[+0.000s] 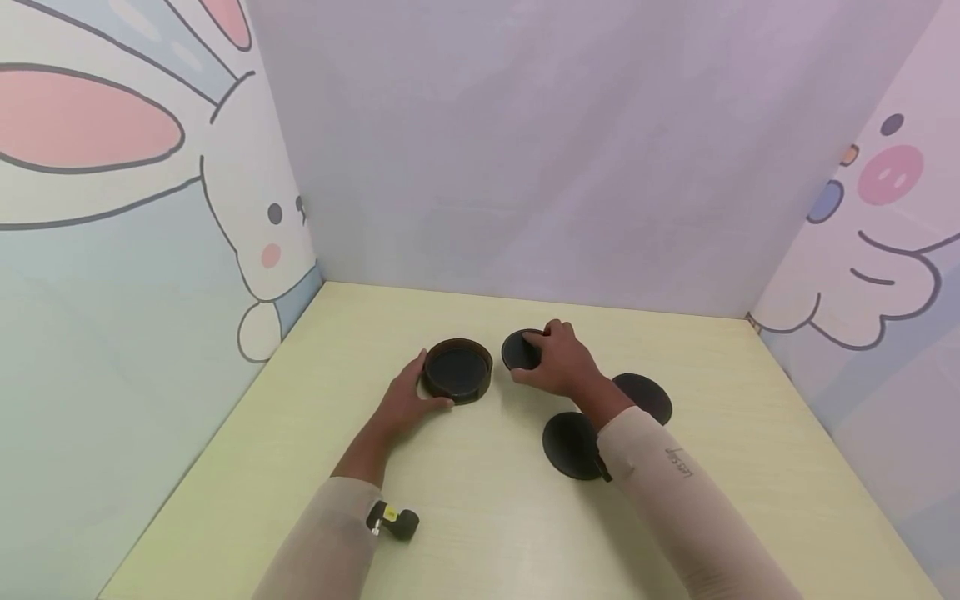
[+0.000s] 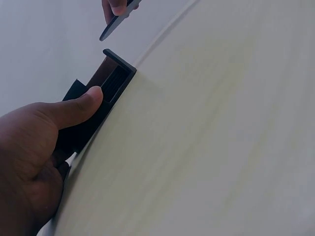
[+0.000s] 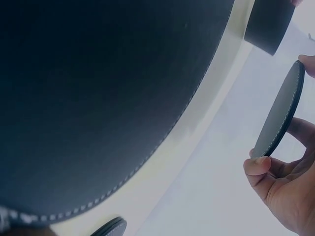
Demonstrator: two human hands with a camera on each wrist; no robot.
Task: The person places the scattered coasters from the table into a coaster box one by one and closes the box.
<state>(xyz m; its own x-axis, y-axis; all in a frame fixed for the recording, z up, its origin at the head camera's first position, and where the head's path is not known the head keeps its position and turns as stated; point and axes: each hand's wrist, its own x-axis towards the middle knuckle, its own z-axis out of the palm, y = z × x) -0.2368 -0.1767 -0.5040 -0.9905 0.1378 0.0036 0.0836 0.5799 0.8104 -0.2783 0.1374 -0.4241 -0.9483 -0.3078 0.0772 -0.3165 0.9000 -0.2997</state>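
Note:
My left hand [image 1: 403,405] grips the side of a round dark coaster holder [image 1: 486,385] on the table, and a black coaster [image 1: 457,371] lies inside it. In the left wrist view the thumb presses on the wall of the holder beside its cut-out. To the right of the holder, my right hand [image 1: 562,360] pinches another round black coaster [image 1: 516,353] by its edge. The right wrist view shows this coaster [image 3: 283,113] tilted, thumb and fingers at its stitched rim.
Two more black coasters lie on the pale table [image 1: 480,517]: one [image 1: 570,442] beside the right wrist, another [image 1: 647,398] farther right, partly behind the forearm. A lilac back wall [image 1: 510,167] and cartoon-printed side walls bound the table.

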